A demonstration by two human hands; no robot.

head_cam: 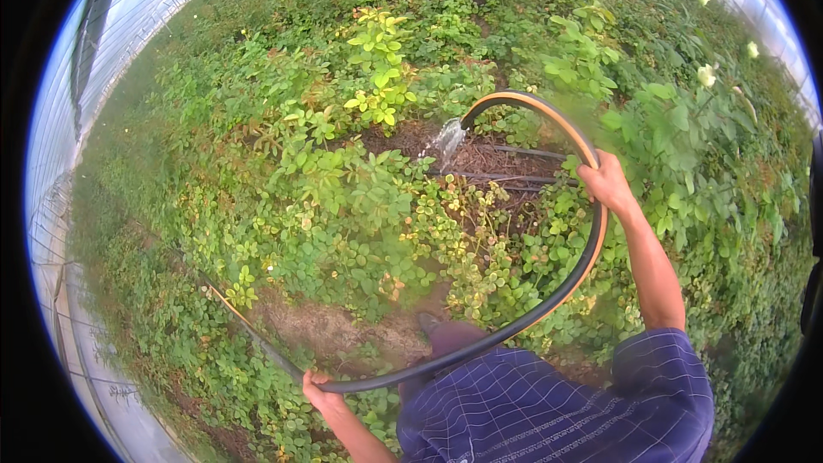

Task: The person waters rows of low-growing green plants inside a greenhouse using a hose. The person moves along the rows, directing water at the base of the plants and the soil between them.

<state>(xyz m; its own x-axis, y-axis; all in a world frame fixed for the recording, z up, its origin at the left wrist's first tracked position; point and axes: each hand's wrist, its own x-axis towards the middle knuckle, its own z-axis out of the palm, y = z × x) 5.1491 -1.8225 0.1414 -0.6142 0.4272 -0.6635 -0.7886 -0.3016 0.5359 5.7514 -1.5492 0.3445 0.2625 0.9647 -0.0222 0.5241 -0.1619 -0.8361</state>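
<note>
A black garden hose with an orange stripe (559, 299) curves in a wide loop in front of me. My right hand (604, 181) is closed around it on the right, below the top of the arc. From the hose's end, a stream of water (449, 139) falls onto bare soil (411, 138) between leafy plants. Lower down at the left, my left hand (319, 391) grips the same hose, which trails from there up and left into the foliage. Thin dark pipes (527, 178) lie on the soil below the loop.
Dense green bushes (334, 206) surround me, with several pale flowers (706, 75) at the upper right. A dirt path (334, 328) runs near my shoe (429, 321). Translucent greenhouse sheeting (58, 206) with metal framing stands along the left.
</note>
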